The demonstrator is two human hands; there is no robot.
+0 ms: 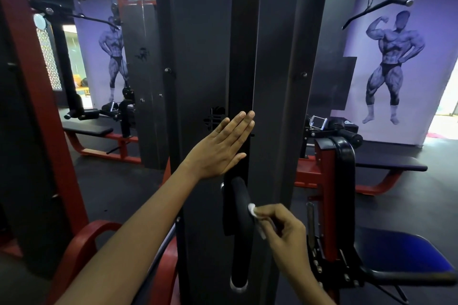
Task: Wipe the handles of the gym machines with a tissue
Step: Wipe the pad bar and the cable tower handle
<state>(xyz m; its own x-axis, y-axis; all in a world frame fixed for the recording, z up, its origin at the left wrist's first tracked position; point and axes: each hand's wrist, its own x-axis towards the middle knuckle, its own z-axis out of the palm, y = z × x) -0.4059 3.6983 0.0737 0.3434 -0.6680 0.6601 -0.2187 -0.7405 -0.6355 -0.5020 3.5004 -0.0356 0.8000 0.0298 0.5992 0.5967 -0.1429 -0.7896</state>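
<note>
Left hand (220, 146) at frame centre, fingers straight and pressed together, palm flat against the dark machine panel (200, 57). Right hand (285, 230) lower right of centre, fingers curled, pinching a white tissue (252, 210) against the black padded handle (240, 230), which hangs upright just below the left hand. Red frame (37, 82) at left. Blue seat (401, 247) at lower right.

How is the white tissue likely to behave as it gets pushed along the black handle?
The tissue looks thin and bunched in the right hand, so it is probably floppy and very light. Pressed against the handle, it may crumple or tear. The left hand lies flat against the machine.
</note>
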